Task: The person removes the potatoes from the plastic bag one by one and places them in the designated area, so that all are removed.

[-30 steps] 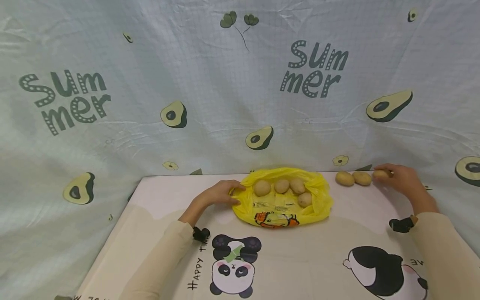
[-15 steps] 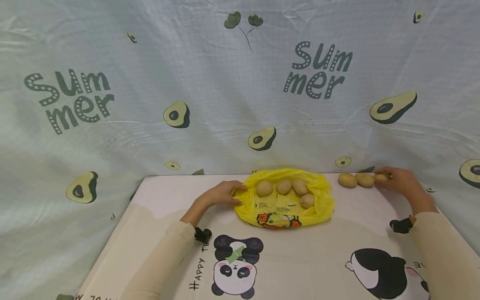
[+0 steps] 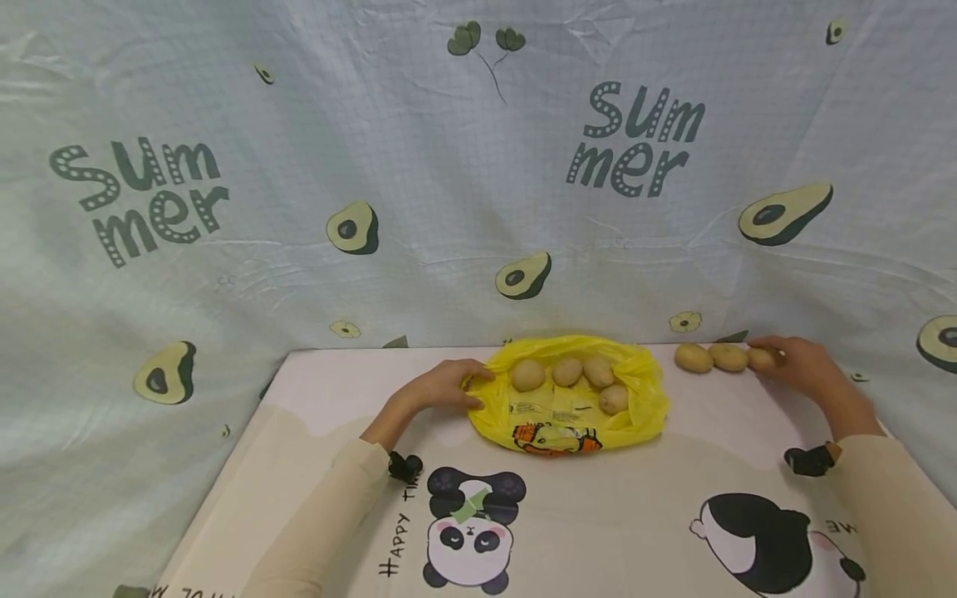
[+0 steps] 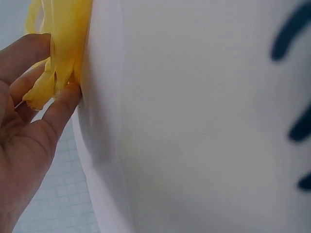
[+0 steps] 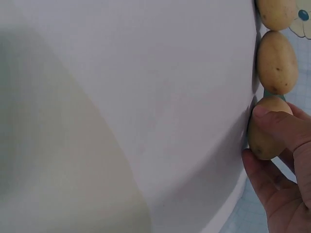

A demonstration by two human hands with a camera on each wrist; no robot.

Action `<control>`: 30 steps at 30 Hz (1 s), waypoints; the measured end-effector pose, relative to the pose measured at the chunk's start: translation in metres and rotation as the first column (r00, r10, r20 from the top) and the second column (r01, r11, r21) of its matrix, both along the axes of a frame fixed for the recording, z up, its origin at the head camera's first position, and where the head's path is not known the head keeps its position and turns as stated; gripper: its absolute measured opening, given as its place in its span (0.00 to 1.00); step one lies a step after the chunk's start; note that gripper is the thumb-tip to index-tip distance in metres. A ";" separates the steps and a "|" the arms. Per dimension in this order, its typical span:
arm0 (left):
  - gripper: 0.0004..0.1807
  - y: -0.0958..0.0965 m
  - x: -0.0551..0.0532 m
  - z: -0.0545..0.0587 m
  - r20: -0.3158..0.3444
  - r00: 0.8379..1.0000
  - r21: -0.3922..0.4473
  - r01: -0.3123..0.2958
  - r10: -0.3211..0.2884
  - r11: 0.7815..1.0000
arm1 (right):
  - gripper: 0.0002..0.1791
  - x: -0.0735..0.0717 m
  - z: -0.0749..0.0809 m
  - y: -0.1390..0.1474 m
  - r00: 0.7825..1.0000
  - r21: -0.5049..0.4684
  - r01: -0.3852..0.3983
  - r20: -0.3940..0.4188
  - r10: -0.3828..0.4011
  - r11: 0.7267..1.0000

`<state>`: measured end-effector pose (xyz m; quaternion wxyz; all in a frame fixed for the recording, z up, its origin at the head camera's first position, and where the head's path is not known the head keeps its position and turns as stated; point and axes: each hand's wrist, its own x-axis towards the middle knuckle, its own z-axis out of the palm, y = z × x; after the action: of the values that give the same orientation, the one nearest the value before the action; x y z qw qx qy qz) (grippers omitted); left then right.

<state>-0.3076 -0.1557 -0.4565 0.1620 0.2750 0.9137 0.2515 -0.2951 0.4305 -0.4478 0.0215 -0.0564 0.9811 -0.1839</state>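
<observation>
A yellow plastic bag (image 3: 650, 415) lies spread wide on the table in the head view, with several potatoes (image 3: 528, 374) inside it. My left hand (image 3: 447, 384) is at the bag's left side; the left wrist view has its thumb and fingers pinching the bag's gathered edge (image 4: 68, 43). To the right of the bag, two potatoes (image 3: 694, 358) sit side by side by the back edge. At the end of that row my right hand (image 3: 803, 365) holds another potato (image 5: 265, 141) between thumb and fingers, very close to its neighbour (image 5: 277, 63).
The table (image 3: 598, 515) has a pale cover printed with a panda (image 3: 469, 548) and lettering. Right behind its back edge hangs a light curtain (image 3: 419, 166) with avocado prints. A black wrist camera (image 3: 811, 461) is worn on the right wrist.
The potato in my right hand has come down slightly, level with the two beside it, and the right wrist has lowered. My left hand stays on the bag. The head view has shifted slightly.
</observation>
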 end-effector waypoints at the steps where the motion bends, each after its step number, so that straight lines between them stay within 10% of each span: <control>1: 0.27 0.000 0.000 0.001 -0.001 1.000 0.003 0.001 -0.001 1.000 | 0.26 0.000 0.000 -0.001 1.000 -0.008 0.006 -0.009 -0.006 1.000; 22: 0.27 0.001 0.003 0.000 0.005 1.000 0.006 -0.011 0.011 1.000 | 0.27 -0.002 -0.001 -0.010 0.998 -0.006 0.022 -0.057 -0.022 1.000; 30: 0.27 0.001 0.002 -0.001 -0.006 1.000 -0.008 -0.008 0.008 1.000 | 0.26 0.013 0.025 -0.047 0.995 -0.025 -0.017 -0.102 0.014 1.000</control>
<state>-0.3056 -0.1547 -0.4577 0.1592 0.2714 0.9163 0.2477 -0.2823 0.3836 -0.4224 -0.0278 -0.0735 0.9780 -0.1935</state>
